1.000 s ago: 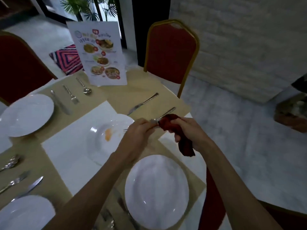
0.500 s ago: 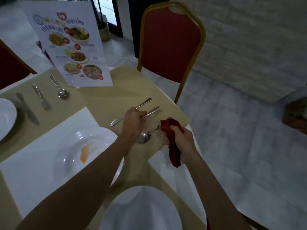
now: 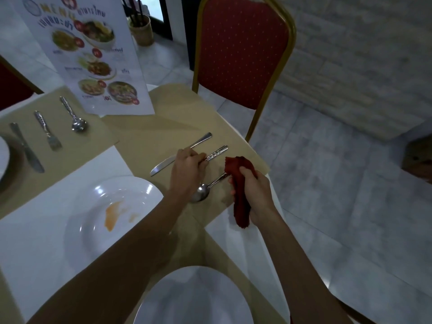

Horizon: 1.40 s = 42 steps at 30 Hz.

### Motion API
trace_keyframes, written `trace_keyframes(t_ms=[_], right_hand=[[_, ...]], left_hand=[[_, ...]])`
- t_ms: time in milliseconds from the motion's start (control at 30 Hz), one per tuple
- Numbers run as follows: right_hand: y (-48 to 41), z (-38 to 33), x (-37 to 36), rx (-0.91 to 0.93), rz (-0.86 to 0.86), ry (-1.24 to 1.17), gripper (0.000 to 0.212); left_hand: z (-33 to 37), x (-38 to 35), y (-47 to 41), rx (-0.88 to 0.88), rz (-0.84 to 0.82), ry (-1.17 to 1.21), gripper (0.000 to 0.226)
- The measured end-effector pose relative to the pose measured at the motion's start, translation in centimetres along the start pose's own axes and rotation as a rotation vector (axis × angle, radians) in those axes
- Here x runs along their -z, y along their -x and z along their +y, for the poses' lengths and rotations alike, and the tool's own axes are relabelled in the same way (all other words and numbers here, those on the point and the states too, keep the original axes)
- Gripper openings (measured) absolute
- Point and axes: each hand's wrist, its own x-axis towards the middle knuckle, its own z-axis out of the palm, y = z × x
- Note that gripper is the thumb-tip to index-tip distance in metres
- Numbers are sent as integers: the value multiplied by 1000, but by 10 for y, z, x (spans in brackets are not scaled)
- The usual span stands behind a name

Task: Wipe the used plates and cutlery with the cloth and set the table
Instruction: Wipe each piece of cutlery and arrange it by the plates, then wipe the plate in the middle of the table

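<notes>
Red crumpled cloth [image 3: 239, 170], clenched in the right grip [image 3: 253, 195], touches a shiny spoon [image 3: 201, 195]; beside the spoon, left grip [image 3: 187, 171] pinches fork [image 3: 218, 152].

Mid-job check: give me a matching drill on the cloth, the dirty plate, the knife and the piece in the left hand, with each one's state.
Things: 1 red cloth; 2 round white plate; 3 silver table knife; 4 ridged silver cutlery handle.
States: a smeared orange; b pinched by left hand; c lying flat on tan placemat; d gripped by right hand.
Pairs: 1-d, 2-a, 3-c, 4-b.
</notes>
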Motion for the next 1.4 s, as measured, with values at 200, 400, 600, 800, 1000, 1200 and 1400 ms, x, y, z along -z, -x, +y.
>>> trace_keyframes(t_ms=[200, 400, 600, 800, 1000, 1200, 1400], right_hand=[[12, -3, 2, -28, -20, -38, 31], [37, -6, 10, -168, -114, -184, 40], [83, 1, -15, -195, -232, -112, 40], [148, 17, -57, -235, -383, -37, 49], [216, 57, -82, -326, -368, -53, 44], [267, 80, -84, -252, -383, -55, 43], [287, 64, -101, 217, -126, 256, 24]], left_hand=[[1, 2, -2, 29, -15, 10, 18], [-24, 62, 39, 211, 193, 57, 21], [-79, 145, 152, 621, 482, -28, 26], [-107, 148, 228, 1042, 366, 240, 59], [-112, 139, 220, 970, 155, 410, 51], [-108, 168, 238, 905, 212, 677, 33], [-96, 213, 307, 813, 362, 774, 34]])
